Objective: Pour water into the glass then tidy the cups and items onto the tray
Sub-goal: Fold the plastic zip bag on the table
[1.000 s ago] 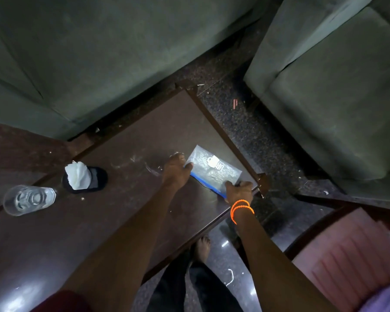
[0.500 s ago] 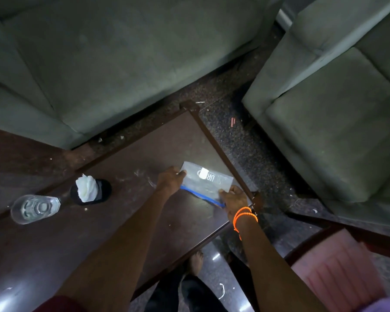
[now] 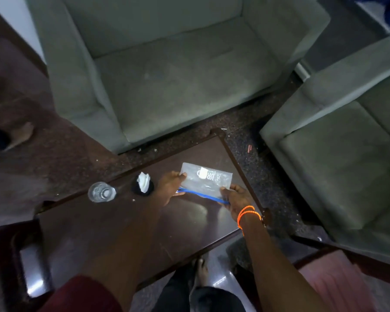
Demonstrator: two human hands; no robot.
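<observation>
Clear zip pouch (image 3: 206, 181), blue seal, table (image 3: 122, 226) far-right corner: prob. light, limp, slick; left hand (image 3: 169, 188) & right hand (image 3: 236, 199) pinching opposite ends—support both ends.

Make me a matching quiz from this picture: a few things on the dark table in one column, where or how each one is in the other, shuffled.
Things:
1. clear zip bag
2. drinking glass
3. white tissue
4. orange bracelet

States:
A. stuck in a small black holder
B. worn on the right wrist
C. held at both ends by the left hand and right hand
D. standing upright near the table's left edge

Pairs: 1-C, 2-D, 3-A, 4-B
</observation>
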